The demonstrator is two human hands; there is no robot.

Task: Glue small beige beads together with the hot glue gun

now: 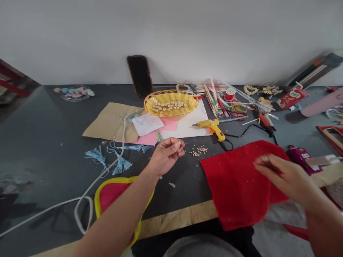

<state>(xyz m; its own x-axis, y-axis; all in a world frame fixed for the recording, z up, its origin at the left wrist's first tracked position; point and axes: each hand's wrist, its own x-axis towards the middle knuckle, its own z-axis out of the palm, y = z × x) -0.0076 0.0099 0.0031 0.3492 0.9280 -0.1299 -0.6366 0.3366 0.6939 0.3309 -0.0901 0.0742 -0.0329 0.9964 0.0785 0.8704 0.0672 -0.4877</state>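
My left hand (167, 153) is raised over the dark table, thumb and fingertips pinched on a tiny cream bead (179, 143). Just right of it lies a small heap of similar beads (198, 150). Above the red cloth (235, 182), my right hand (284, 175) is blurred by motion. Its thumb and fingers look drawn together, but anything between them is too small or smeared to make out. Behind the bead heap rests a yellow hot glue gun (210, 125). A yellow woven basket (171, 94) farther back holds several small cream pieces.
Blue tassels (122, 164) and a white cord (99, 178) lie left, by brown paper (107, 121). A phone (139, 75) leans on the wall. Scissors (237, 109), a thread spool (229, 94) and sticks crowd the back right. A pink bottle (323, 103) lies far right.
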